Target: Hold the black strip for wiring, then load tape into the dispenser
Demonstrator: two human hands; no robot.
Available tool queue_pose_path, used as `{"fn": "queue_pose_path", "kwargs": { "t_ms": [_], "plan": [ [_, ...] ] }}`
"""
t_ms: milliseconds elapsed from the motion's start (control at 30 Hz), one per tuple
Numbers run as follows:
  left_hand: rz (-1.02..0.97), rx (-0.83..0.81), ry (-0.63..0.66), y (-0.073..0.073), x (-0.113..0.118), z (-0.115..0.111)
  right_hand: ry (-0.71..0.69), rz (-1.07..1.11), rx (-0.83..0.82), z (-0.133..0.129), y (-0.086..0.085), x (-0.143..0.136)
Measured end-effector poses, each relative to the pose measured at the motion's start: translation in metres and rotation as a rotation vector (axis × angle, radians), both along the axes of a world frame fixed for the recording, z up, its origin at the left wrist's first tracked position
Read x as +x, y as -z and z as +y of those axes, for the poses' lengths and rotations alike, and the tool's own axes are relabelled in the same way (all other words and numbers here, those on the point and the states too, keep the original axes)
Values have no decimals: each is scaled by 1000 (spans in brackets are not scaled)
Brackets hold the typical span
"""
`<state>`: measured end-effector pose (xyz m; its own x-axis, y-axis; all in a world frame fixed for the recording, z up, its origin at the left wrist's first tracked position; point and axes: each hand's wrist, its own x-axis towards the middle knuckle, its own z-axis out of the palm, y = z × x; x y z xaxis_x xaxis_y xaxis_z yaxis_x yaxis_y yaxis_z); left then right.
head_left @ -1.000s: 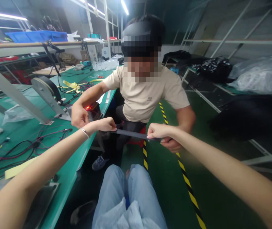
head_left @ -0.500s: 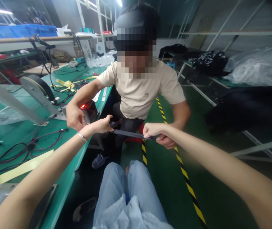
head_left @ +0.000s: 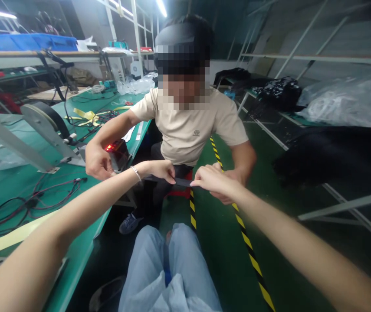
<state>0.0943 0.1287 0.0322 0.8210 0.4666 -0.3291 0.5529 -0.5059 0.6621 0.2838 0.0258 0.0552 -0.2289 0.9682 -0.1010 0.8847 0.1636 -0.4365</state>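
Observation:
A narrow dark strap [head_left: 182, 182] runs nearly level in front of me, pulled taut. My left hand [head_left: 162, 170] pinches it between thumb and fingers, left of its visible middle. A short way to the right, my right hand [head_left: 209, 177] grips the same strap, thumb against it. Opposite me sits a person in a beige shirt [head_left: 185, 130]. One of that person's hands [head_left: 98, 161] is near the strap's left side, partly behind my forearm. Their other hand [head_left: 226, 195] lies just behind my right hand, mostly covered by it; the strap's right end is hidden there.
A green workbench [head_left: 84, 247] on my left carries tangled cables [head_left: 32, 203], yellow strips [head_left: 12, 234], a tape reel [head_left: 47, 119] and a box with a red display [head_left: 116, 151]. Dark cloth [head_left: 338, 151] and plastic bags [head_left: 344, 99] lie on racks at right. Yellow-black tape marks the floor.
My left hand has slid right along the strap and closed into a pinch, closer to my right hand. My right hand stays on the strap. The view has shifted slightly.

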Motion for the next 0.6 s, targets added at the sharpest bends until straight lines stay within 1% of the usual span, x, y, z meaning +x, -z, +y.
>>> {"fn": "queue_pose_path", "kwargs": {
  "t_ms": [67,100,133,167,200,233,267,300,333,367,400,500,600],
  "plan": [
    [-18,-22,-1,-5,-2,2,42,-22,157,-30,9,-5],
    [-27,-30,-3,-7,-3,2,107,-11,322,-45,17,-8],
    [-35,-39,-3,-10,-5,1,223,54,463,-59,27,-11],
    [-42,-46,-4,-11,-6,0,346,178,540,-70,38,-16],
    [-47,-55,-4,-13,-6,-1,450,377,534,-77,49,-21],
    [-51,-63,-4,-14,-6,-3,525,622,435,-81,61,-28],
    [-53,-69,-3,-16,-6,-4,550,875,264,-80,72,-35],
    [-55,-77,-4,-17,-5,-5,541,1118,28,-75,82,-44],
    [-55,-95,-11,-18,-4,-5,519,1236,-92,-68,89,-53],
    [-52,-122,-23,-19,-4,-5,508,1321,-149,-58,95,-61],
    [-46,-155,-37,-20,-3,-5,506,1385,-172,-48,98,-69],
    [-10,-249,-78,-22,-3,-3,548,1500,-135,-24,98,-85],
    [52,-297,-107,-19,-3,2,601,1551,-119,-14,96,-91]
  ]
}}
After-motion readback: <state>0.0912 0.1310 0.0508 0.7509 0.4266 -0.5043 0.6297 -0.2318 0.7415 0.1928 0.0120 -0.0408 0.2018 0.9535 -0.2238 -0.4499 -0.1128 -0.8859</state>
